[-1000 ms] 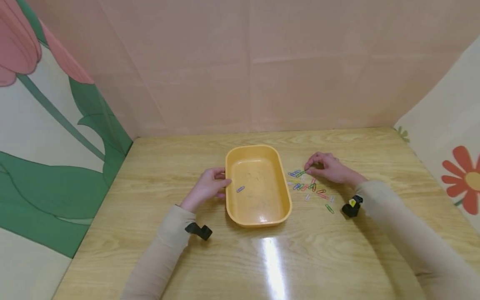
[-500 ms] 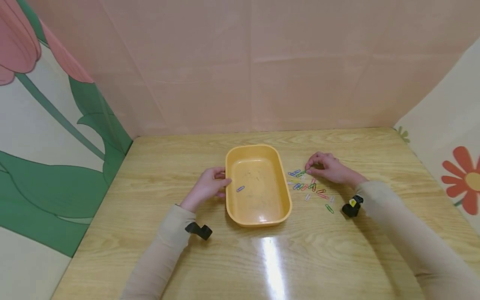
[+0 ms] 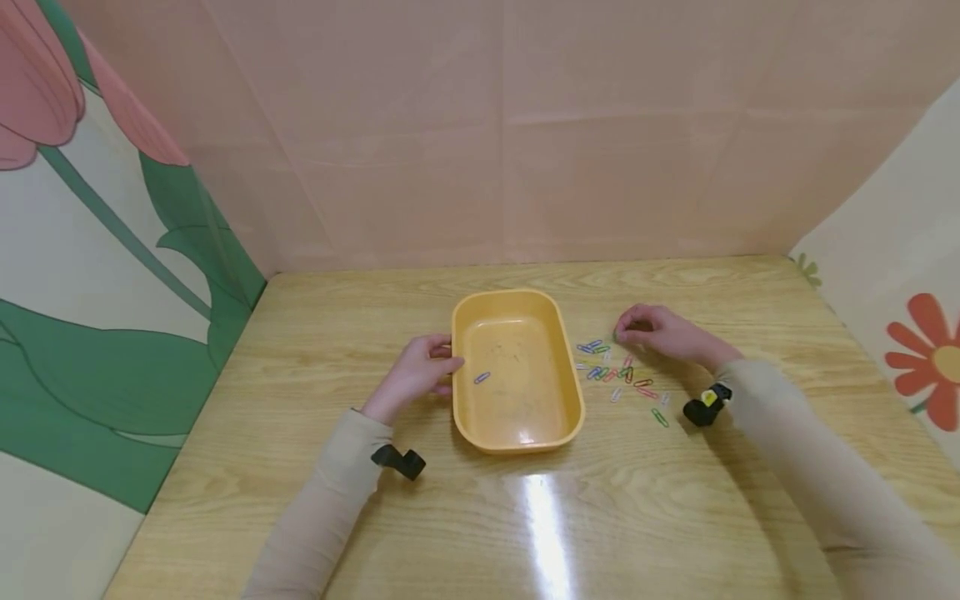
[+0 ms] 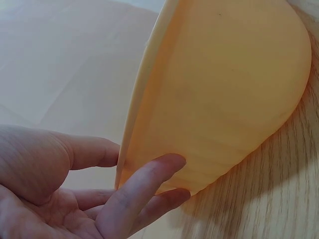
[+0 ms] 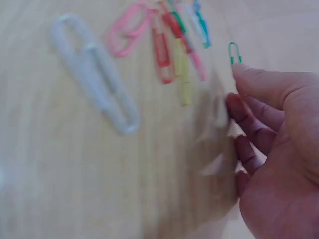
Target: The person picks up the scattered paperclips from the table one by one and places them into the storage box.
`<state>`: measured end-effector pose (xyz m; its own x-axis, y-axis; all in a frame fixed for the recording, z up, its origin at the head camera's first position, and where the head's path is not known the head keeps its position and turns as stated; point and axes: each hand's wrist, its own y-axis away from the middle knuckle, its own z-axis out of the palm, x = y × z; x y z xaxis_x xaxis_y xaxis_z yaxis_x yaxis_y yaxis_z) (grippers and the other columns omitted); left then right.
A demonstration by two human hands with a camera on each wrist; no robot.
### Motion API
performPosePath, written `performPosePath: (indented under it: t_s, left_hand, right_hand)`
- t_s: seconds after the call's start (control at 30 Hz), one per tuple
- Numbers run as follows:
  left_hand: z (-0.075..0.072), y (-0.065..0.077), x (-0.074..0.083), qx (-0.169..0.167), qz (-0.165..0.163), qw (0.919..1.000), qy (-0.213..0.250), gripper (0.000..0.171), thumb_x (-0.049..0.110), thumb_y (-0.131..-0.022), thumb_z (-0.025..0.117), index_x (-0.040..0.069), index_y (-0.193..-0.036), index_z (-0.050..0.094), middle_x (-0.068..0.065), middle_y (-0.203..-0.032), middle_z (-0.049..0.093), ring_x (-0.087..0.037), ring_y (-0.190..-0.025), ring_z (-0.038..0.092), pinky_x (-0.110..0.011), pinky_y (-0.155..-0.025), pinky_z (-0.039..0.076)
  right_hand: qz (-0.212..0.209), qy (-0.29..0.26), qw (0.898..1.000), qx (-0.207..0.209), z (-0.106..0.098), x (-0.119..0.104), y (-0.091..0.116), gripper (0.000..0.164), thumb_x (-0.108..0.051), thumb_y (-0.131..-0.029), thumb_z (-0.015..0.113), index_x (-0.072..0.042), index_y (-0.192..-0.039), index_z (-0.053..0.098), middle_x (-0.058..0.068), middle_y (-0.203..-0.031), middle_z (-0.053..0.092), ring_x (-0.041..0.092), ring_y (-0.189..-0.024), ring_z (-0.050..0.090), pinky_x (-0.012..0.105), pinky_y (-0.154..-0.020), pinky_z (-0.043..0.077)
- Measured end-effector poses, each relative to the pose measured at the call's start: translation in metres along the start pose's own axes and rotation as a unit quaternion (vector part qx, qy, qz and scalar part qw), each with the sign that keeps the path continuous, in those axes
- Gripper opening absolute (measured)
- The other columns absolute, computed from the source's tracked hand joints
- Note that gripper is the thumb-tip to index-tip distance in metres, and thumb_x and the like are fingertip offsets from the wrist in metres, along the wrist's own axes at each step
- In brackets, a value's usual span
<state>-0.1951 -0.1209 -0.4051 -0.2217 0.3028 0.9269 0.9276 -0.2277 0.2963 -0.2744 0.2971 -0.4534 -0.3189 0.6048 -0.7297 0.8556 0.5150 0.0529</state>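
Observation:
My left hand point(image 3: 415, 373) grips the left wall of a yellow plastic tray point(image 3: 567, 367), thumb over the rim and fingers against the outside, as the left wrist view shows with the tray wall point(image 4: 219, 99) up close. One purple paper clip point(image 3: 482, 377) lies inside the tray. To the right of it, my right hand point(image 3: 663, 333) pinches a green paper clip point(image 5: 234, 50) between thumb and forefinger, its looped end sticking up past the thumb tip. Below that hand, several coloured paper clips point(image 3: 611, 375) lie scattered on the table; a white paper clip point(image 5: 94, 74) is nearest the right wrist camera.
The wooden table point(image 3: 360, 317) ends at a pink backdrop point(image 3: 495, 150). Flower-printed panels stand at the left point(image 3: 90, 358) and right. A lone green paper clip point(image 3: 659, 417) lies at the near edge of the scatter. A camera point(image 3: 705, 407) sits on each wrist.
My right hand has drawn slightly back to the right from the pile, the green paper clip now lifted in its fingertips. The left hand and tray stay put.

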Motion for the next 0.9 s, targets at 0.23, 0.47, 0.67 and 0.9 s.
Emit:
performPosePath:
  t_s: [0.23,0.47,0.67,0.9]
  left_hand:
    - [0.0,0.0,0.0,0.002,-0.002,1.0,0.001,0.045,0.006,-0.093,0.06,-0.002,-0.136,0.047,-0.021,-0.124,0.056,-0.033,-0.098,0.064,-0.036,-0.067,0.058]
    - [0.0,-0.001,-0.001,-0.001,-0.001,1.0,0.001,0.046,0.006,-0.094,0.059,-0.002,-0.137,0.046,-0.021,-0.125,0.055,-0.032,-0.098,0.064,-0.035,-0.067,0.058]
    - [-0.001,-0.003,0.0,0.004,-0.004,1.0,0.003,0.046,0.006,-0.093,0.06,-0.001,-0.137,0.047,-0.019,-0.123,0.056,-0.032,-0.096,0.064,-0.036,-0.067,0.058]
    - [-0.001,0.001,0.001,-0.003,-0.004,1.0,0.006,0.045,0.005,-0.093,0.059,-0.004,-0.136,0.046,-0.021,-0.123,0.056,-0.036,-0.098,0.063,-0.035,-0.066,0.058]
  right_hand:
    - [0.042,0.006,0.999,-0.008,-0.016,-0.015,-0.004,0.03,-0.029,-0.098,0.056,-0.002,-0.109,0.063,0.012,-0.108,0.062,0.023,-0.098,0.052,0.032,-0.083,0.043]
    - [0.04,-0.068,0.997,-0.027,-0.034,-0.046,-0.014,0.033,-0.026,-0.098,0.056,0.004,-0.111,0.058,0.02,-0.109,0.063,0.033,-0.104,0.057,0.035,-0.089,0.048]
    - [0.022,-0.176,0.982,-0.058,-0.035,-0.078,-0.027,0.03,-0.018,-0.096,0.058,0.009,-0.108,0.054,0.023,-0.108,0.065,0.032,-0.101,0.063,0.039,-0.086,0.053]
    - [0.027,-0.24,0.966,-0.097,-0.016,-0.117,-0.044,0.029,-0.012,-0.095,0.059,0.009,-0.115,0.053,0.026,-0.111,0.064,0.035,-0.104,0.062,0.041,-0.087,0.052]
